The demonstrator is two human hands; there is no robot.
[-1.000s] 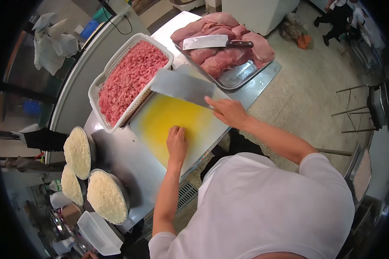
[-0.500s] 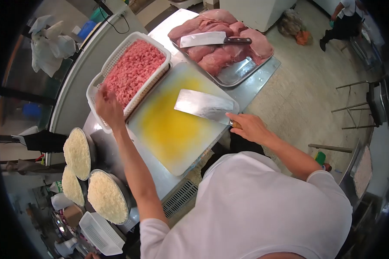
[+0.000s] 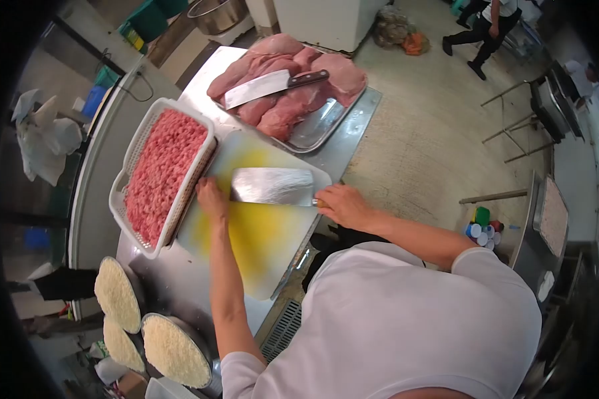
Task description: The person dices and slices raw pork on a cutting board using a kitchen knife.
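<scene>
My right hand point(image 3: 343, 207) is closed around the handle of a broad cleaver point(image 3: 273, 185). The blade lies flat over a yellow-stained white cutting board point(image 3: 249, 276). My left hand point(image 3: 211, 199) is curled at the board's left side, between the basket and the blade's far end; anything in its fingers is hidden. Beside it, diced pink meat point(image 3: 163, 169) fills a white plastic basket point(image 3: 206, 154). Beyond the board, large pieces of raw meat point(image 3: 279, 110) lie in a metal tray point(image 3: 313, 138), with a second, dark-handled cleaver point(image 3: 263, 88) on top.
Several bowls of pale grated-looking food point(image 3: 173, 349) stand at the table's lower left. A metal bowl point(image 3: 216, 16) is at the back. At right are a stool point(image 3: 552, 100) and a metal table point(image 3: 529, 226). Another person point(image 3: 489, 30) walks at the upper right.
My left hand has left the meat basket's near end and come right to the board beside the blade. The cleaver has turned more level. The whole view has shifted.
</scene>
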